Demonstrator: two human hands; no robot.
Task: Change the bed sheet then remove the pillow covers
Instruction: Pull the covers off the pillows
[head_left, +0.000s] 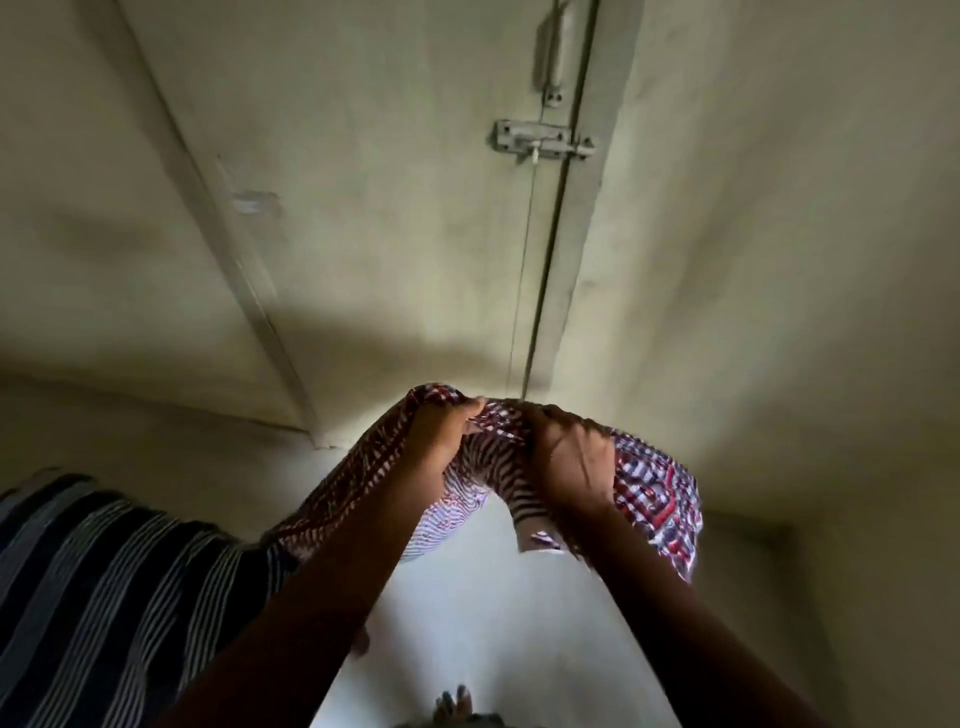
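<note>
Patterned cloth (498, 467): thin, soft woven fabric, printed in red, white and dark checks and stripes; heavily bunched and wrinkled. Whether it is a sheet or a pillow cover cannot be told.
Cloth position: held up in the air at mid-frame, in front of the door, above the pale floor.
Cloth axis: long run goes roughly left to right across the view; the gathered top edge lies between the two hands, the left part trails down and left toward the striped fabric, the right part hangs down in a loose flap past the right wrist.
Cloth motion blur: edges of the pattern smeared, fine print unreadable.
Left hand (441, 434): fingers curled closed, pinching the bunched top edge of the cloth; back of hand toward camera.
Right hand (569, 457): fingers closed over the cloth just beside the left hand; knuckles up, fingertips buried in folds.
Hands relation: near each other, a short ridge of cloth between them.
Forearms: bare, reaching up and forward from bottom of frame.
Striped fabric (104, 587): dark navy with narrow white lines, draped lower left; smooth, softly folded; touching the trailing end of the cloth.
Door (363, 208): flat, pale, matte painted panels, dimly lit.
Sliding bolt (540, 141): dull grey metal, horizontal, across the seam of the door.
Floor (498, 623): pale, smooth, bright patch between the forearms.
Foot (454, 701): toes at bottom edge, blurred.
</note>
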